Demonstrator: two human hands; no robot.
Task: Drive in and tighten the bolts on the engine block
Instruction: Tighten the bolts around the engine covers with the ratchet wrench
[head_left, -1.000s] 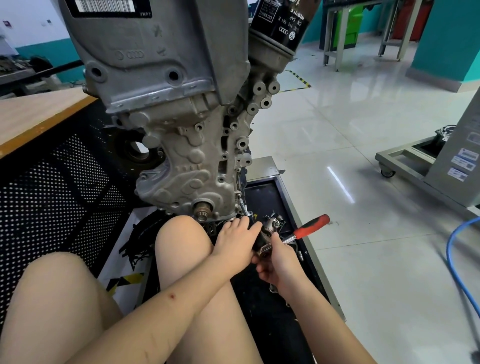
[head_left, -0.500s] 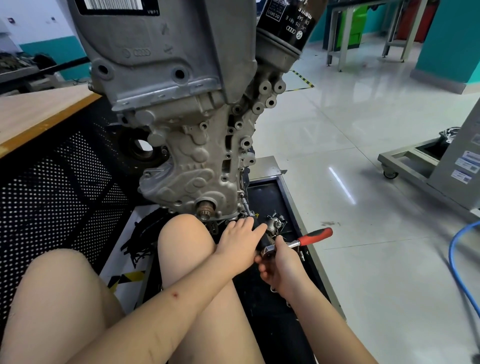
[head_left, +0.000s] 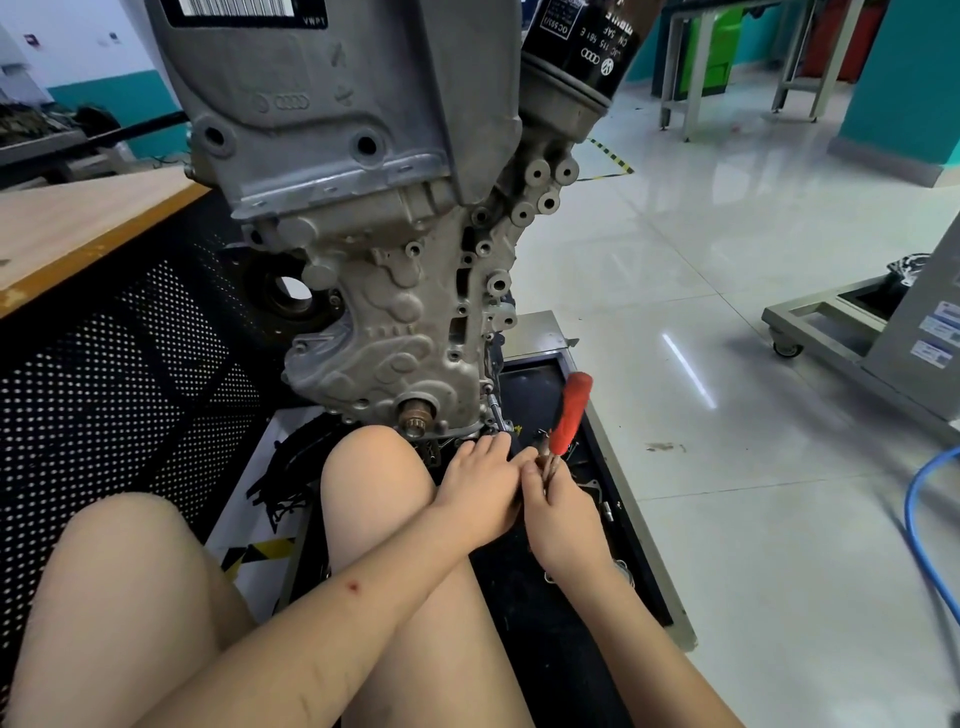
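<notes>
The grey engine block (head_left: 395, 291) hangs in front of me, its lower end just above my knee. A ratchet wrench with a red handle (head_left: 570, 413) stands nearly upright, handle pointing up and away. My right hand (head_left: 558, 506) grips its metal shank just below the red grip. My left hand (head_left: 480, 483) lies over the ratchet's head end beside the block's bottom edge, fingers extended; the head and socket are hidden under it. A thin metal extension bar (head_left: 493, 408) runs along the block's lower right corner. The bolt itself is not visible.
A black tray (head_left: 623, 525) with small loose parts lies on the floor under my hands. A wooden bench top (head_left: 78, 228) with a perforated black panel is at left. A wheeled metal stand (head_left: 852, 332) and a blue hose (head_left: 919, 519) are at right on the tiled floor.
The red handle has swung from pointing right and nearly level to almost upright. My right hand turned with it. My left hand stayed on the ratchet's head.
</notes>
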